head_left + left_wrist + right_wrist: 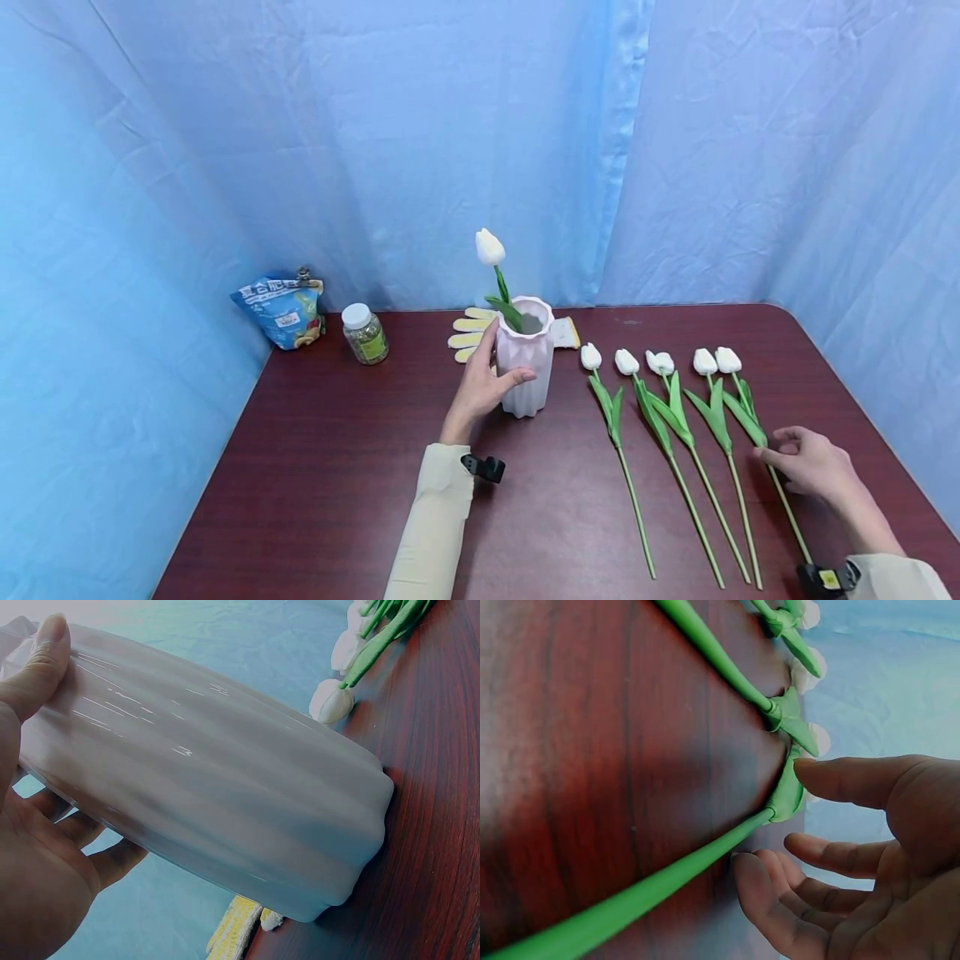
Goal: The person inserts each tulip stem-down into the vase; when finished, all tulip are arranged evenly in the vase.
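A pale pinkish-white fluted vase (525, 375) stands upright on the table, holding one white tulip (491, 248) that leans left. My left hand (483, 383) grips the vase from its left side, thumb (45, 664) across the front and fingers curled behind. Several white tulips with green stems lie in a row to the right. At the rightmost tulip (750, 408), my right hand (813, 462) hovers beside the stem. In the right wrist view the thumb (847, 778) and fingers are spread apart near that stem (667, 883), pinching nothing.
Behind the vase lies a yellow-and-white knit glove (468, 327), partly hidden. At the back left stand a white-lidded jar (365, 335) and a blue bag (281, 312) closed with a clip. Blue curtains (450, 150) hang along the back and sides of the dark red table (322, 483).
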`<state>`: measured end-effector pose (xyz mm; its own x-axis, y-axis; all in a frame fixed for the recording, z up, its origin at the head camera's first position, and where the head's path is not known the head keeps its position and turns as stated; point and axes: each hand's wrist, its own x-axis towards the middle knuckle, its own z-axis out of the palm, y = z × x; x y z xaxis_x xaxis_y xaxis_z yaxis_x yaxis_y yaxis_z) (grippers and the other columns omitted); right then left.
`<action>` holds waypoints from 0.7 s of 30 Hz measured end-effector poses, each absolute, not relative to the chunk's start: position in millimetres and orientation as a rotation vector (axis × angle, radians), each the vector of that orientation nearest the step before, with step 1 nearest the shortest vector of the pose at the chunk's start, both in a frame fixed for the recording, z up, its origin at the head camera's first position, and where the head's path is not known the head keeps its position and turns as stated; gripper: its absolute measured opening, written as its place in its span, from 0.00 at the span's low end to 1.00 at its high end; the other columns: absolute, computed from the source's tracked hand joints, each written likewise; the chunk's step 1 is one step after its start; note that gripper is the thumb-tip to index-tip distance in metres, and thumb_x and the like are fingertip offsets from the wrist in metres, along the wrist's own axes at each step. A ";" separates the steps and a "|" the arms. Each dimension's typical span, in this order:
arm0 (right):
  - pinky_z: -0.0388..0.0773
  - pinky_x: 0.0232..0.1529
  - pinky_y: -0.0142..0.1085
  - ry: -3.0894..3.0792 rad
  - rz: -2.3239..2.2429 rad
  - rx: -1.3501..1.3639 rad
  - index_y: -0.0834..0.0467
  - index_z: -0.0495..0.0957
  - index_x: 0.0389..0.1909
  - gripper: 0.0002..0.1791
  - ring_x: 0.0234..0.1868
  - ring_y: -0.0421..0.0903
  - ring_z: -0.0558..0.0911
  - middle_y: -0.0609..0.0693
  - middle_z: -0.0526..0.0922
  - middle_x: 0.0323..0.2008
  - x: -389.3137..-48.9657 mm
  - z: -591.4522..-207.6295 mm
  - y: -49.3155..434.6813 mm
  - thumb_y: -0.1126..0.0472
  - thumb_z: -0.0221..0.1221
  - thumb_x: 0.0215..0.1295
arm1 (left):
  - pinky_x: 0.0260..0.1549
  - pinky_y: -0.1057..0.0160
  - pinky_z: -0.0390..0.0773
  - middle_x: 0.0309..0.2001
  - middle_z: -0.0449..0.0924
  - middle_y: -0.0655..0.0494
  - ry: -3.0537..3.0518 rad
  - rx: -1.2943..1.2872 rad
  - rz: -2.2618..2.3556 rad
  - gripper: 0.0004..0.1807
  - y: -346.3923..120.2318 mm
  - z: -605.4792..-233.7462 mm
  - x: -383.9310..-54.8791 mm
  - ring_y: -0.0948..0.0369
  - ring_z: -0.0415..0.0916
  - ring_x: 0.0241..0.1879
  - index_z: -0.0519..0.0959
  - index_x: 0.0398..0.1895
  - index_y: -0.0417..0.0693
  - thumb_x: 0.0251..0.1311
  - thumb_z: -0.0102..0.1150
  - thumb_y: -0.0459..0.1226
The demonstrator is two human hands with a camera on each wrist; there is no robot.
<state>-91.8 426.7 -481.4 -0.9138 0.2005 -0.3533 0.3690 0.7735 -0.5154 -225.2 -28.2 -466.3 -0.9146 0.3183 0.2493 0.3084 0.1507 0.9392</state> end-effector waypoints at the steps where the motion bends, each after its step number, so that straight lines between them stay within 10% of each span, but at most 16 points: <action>1: 0.86 0.32 0.41 2.697 -0.843 0.432 0.82 0.63 0.60 0.43 0.36 0.53 0.86 0.79 0.76 0.47 -91.3 -481.9 426.1 0.44 0.61 0.68 | 0.65 0.42 0.71 0.75 0.64 0.47 2.374 0.648 1.945 0.55 -28.6 -466.4 -225.0 0.46 0.68 0.70 0.50 0.81 0.57 0.54 0.75 0.44; 10: 0.78 0.31 0.44 2.769 -0.623 0.371 0.80 0.69 0.53 0.37 0.30 0.48 0.82 0.73 0.80 0.41 -92.4 -486.2 422.3 0.47 0.63 0.66 | 0.64 0.41 0.72 0.74 0.65 0.50 2.380 0.653 1.964 0.59 -29.1 -468.6 -224.1 0.48 0.69 0.70 0.51 0.80 0.63 0.47 0.72 0.63; 21: 0.73 0.30 0.46 2.752 -0.620 0.522 0.73 0.74 0.50 0.21 0.34 0.54 0.80 0.65 0.82 0.37 -95.0 -488.1 418.6 0.58 0.61 0.67 | 0.64 0.41 0.72 0.76 0.62 0.49 2.388 0.659 1.955 0.59 -28.6 -467.5 -224.2 0.47 0.68 0.70 0.51 0.81 0.60 0.49 0.72 0.61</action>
